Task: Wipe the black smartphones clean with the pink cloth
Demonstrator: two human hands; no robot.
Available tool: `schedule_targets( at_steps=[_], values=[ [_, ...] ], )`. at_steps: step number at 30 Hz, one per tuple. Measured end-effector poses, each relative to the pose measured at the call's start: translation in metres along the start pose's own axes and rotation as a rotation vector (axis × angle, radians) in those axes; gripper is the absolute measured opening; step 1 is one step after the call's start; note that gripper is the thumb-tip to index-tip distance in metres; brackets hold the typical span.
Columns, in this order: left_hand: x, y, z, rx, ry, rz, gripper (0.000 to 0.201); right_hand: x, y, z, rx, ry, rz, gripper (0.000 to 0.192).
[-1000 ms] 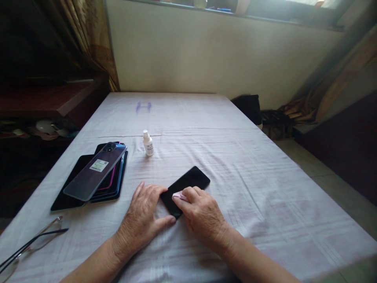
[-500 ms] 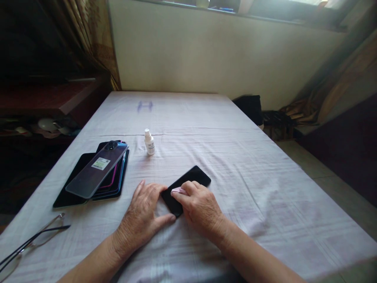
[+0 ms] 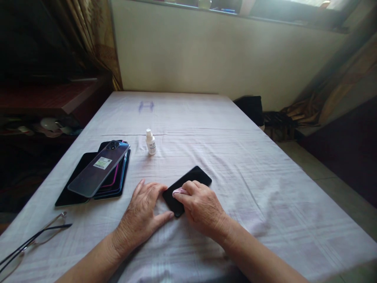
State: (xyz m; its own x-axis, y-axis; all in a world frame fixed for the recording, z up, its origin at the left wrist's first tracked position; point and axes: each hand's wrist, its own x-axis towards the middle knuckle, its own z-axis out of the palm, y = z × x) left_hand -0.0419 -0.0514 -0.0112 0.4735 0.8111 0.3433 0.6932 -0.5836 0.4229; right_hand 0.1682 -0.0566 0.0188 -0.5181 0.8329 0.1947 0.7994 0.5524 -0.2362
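Note:
A smartphone (image 3: 196, 173) with a black face lies flat and slanted on the table. My left hand (image 3: 141, 210) rests beside its near-left end, holding it by two corners between thumb and index finger. A folded pink cloth (image 3: 180, 191) is pinched in my right hand (image 3: 203, 206), which presses it on the black face. That hand hides the middle of the phone. Beyond my left hand stands a small white bottle (image 3: 151, 144), upright and capped, with a printed label.
At the left is a pile of several smartphones, topped by a grey-purple phone (image 3: 100, 169) with a white label. Eyeglasses (image 3: 38, 237) lie near the left front edge. A pale checked cloth (image 3: 265, 196) covers the table, and a dark red cabinet (image 3: 50, 96) stands beyond its left side.
Both hands, the phone and the pink cloth keep nearly the same places. The whole view has shifted very slightly.

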Motion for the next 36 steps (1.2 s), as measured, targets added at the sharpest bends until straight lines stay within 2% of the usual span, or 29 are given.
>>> schedule_targets(
  at_steps=[6,9,14,22,30,36],
  values=[
    [0.000,-0.004,-0.001,0.008,-0.004,0.003,0.046,0.011,-0.001,0.008,-0.029,0.010,-0.011,0.019],
    [0.000,-0.009,-0.004,0.043,-0.005,0.007,0.042,0.008,-0.001,0.007,-0.009,0.028,-0.015,0.020],
    [0.001,-0.017,-0.010,0.105,-0.021,0.029,0.021,-0.003,-0.001,0.000,0.008,0.027,-0.012,0.022],
    [-0.002,-0.033,-0.005,0.297,-0.036,0.065,0.045,0.012,-0.002,0.008,-0.022,0.024,-0.005,0.023],
    [-0.004,-0.033,-0.002,0.353,-0.023,0.081,0.046,0.004,-0.003,0.001,-0.030,0.021,-0.003,0.019],
    [-0.004,-0.034,-0.002,0.391,-0.014,0.102,0.047,0.013,-0.004,0.009,-0.045,0.008,-0.013,0.021]
  ],
)
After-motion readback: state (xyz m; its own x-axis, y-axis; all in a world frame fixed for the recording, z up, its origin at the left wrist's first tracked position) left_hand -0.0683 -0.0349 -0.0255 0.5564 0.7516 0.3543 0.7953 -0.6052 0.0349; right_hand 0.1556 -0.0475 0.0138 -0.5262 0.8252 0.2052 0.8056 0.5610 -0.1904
